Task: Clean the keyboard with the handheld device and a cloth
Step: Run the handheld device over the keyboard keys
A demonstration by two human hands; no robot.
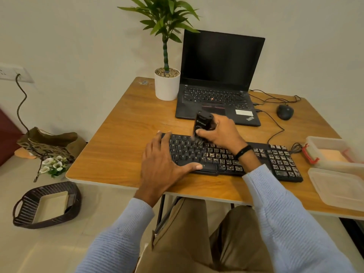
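Note:
A black keyboard (273,164) lies across the front of the wooden table (126,131). Pale debris speckles its middle and right keys, while the left keys look dark and plain. My right hand (222,133) grips a small black handheld device (203,122) upright, its brush end down on the upper middle keys. My left hand (163,164) rests flat on the keyboard's left end, fingers spread and thumb along the front edge. No cloth shows in the frame.
Behind the keyboard stands an open black laptop (218,75), a potted plant (167,83) to its left, a wired mouse (285,111) to its right. Two clear plastic containers (334,152) sit at the table's right edge. A wicker basket (47,205) and a bag lie on the floor, left.

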